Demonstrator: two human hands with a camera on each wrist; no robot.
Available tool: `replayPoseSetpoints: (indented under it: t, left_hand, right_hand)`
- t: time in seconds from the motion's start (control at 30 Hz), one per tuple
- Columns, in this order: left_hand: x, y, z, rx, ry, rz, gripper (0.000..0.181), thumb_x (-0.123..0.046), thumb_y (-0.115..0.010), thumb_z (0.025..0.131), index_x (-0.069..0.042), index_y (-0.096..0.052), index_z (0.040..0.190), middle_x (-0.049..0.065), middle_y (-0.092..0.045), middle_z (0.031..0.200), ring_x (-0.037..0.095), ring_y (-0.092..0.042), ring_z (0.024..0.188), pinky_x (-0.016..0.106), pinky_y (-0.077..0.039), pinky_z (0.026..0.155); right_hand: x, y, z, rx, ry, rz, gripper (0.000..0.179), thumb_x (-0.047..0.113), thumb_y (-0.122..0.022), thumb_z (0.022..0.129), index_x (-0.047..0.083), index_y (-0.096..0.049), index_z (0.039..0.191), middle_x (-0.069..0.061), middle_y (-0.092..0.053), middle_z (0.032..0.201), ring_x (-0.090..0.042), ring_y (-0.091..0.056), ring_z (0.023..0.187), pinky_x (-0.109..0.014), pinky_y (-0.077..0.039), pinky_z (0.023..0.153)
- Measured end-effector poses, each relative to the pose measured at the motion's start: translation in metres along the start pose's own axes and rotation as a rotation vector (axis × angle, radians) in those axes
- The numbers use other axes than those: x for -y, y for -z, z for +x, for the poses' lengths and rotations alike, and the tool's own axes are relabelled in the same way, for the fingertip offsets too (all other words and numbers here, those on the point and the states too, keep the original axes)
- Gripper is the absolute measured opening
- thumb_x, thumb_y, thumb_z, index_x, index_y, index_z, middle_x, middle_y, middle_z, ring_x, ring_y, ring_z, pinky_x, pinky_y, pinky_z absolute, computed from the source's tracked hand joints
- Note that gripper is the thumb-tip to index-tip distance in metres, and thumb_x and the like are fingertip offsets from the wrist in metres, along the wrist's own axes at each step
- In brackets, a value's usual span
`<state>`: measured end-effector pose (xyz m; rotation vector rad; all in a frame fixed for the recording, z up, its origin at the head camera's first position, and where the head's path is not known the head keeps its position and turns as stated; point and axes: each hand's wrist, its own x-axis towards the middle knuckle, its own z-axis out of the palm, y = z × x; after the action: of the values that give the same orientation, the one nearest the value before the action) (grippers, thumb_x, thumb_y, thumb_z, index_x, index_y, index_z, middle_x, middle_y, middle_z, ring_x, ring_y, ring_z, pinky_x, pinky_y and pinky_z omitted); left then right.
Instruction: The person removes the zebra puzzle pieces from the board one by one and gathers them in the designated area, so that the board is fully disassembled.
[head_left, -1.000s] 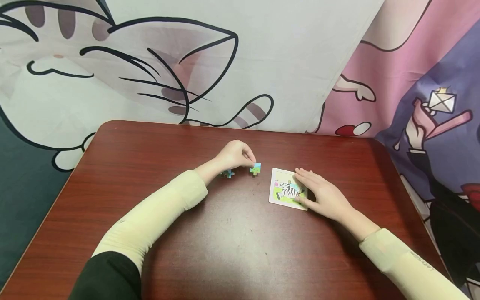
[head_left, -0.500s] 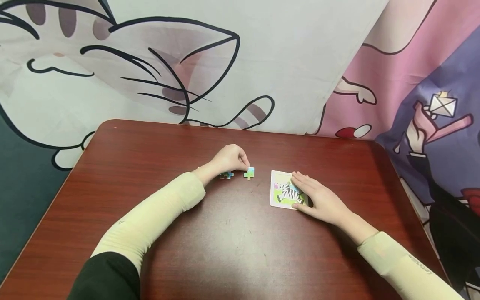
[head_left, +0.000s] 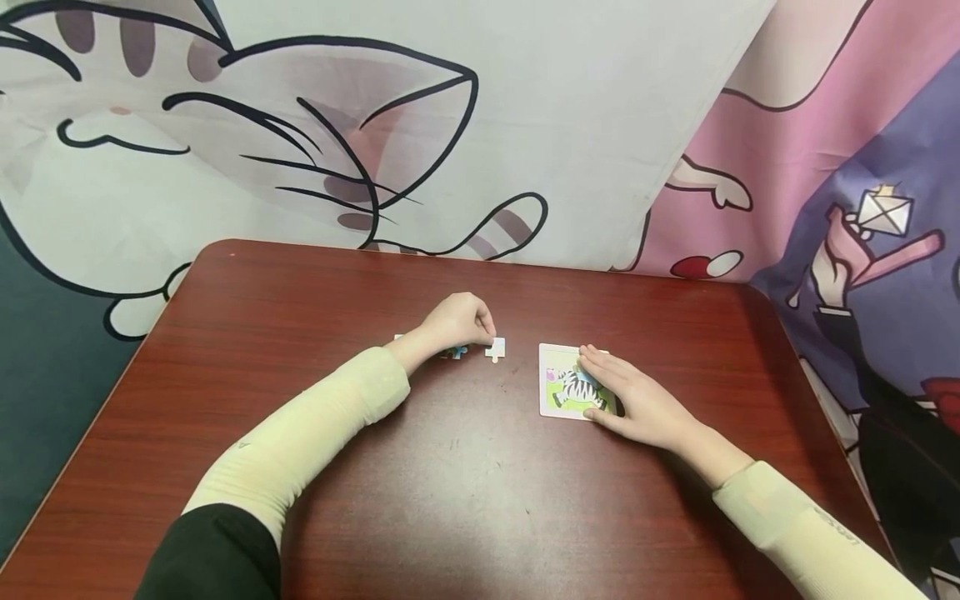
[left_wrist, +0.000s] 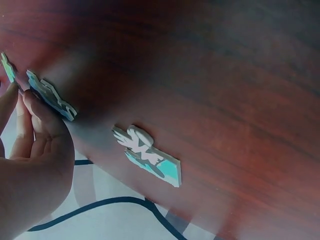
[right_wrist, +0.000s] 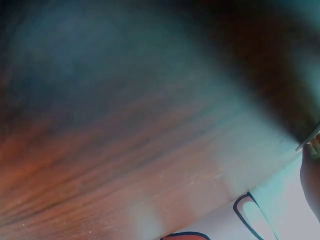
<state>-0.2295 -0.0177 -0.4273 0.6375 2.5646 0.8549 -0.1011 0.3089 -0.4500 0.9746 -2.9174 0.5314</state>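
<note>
My left hand (head_left: 457,320) pinches a small jigsaw piece (head_left: 496,350) between thumb and fingertips, close over the table; its face looks pale in the head view. The same piece shows green-edged in the left wrist view. Just beside the fingers lies a second jigsaw piece (left_wrist: 52,97), mostly hidden under the hand in the head view. A third jigsaw piece (left_wrist: 150,157), white and turquoise, lies nearer the table edge. My right hand (head_left: 641,396) rests with straight fingers over the right side of a white-framed zebra puzzle (head_left: 558,402), covering part of its picture.
Everything lies on a reddish-brown wooden table (head_left: 450,517) with rounded corners. Behind it hangs a white cloth (head_left: 600,125) with a cartoon cat, and to the right a pink and blue printed cloth (head_left: 795,167).
The left hand has drawn the pinched piece slightly left and nearer, and its face has turned from green and blue to pale. The right hand has shifted a little left over the puzzle.
</note>
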Motion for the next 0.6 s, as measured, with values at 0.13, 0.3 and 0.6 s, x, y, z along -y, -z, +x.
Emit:
replayPoseSetpoints:
  t: [0.13,0.3,0.6]
  left_hand:
    - [-0.0005,-0.0003,-0.0016,-0.004,-0.004,-0.01,0.006,-0.016,-0.08,0.091,-0.01,-0.083,0.091,0.005,-0.081,0.091,0.013,-0.068,0.078,0.028,-0.056,0.081]
    - [-0.0005,-0.0008,-0.0034,-0.01,-0.007,-0.026,0.006,-0.015,-0.08,0.091,-0.009,-0.082,0.091,0.006,-0.081,0.092,0.015,-0.07,0.082,0.029,-0.058,0.083]
    - [0.0008,-0.0023,-0.0023,-0.022,0.004,-0.03,0.006,-0.015,-0.08,0.091,-0.008,-0.082,0.092,0.007,-0.081,0.093,0.015,-0.069,0.081,0.03,-0.057,0.083]
  right_hand:
    - [-0.0005,0.0004,0.0002,0.003,-0.003,-0.004,0.082,0.029,-0.087,0.086,-0.001,-0.052,0.154,-0.02,-0.049,0.163,-0.04,-0.049,0.149,-0.031,-0.026,0.131]
    - [-0.0013,0.0,0.0005,0.001,-0.002,-0.008,0.083,0.03,-0.088,0.085,-0.001,-0.052,0.154,-0.019,-0.05,0.163,-0.04,-0.049,0.149,-0.031,-0.025,0.132]
    - [-0.0054,-0.0007,0.0009,0.007,-0.005,0.038,0.085,0.03,-0.088,0.086,0.001,-0.049,0.156,-0.019,-0.048,0.164,-0.04,-0.046,0.151,-0.012,-0.007,0.128]
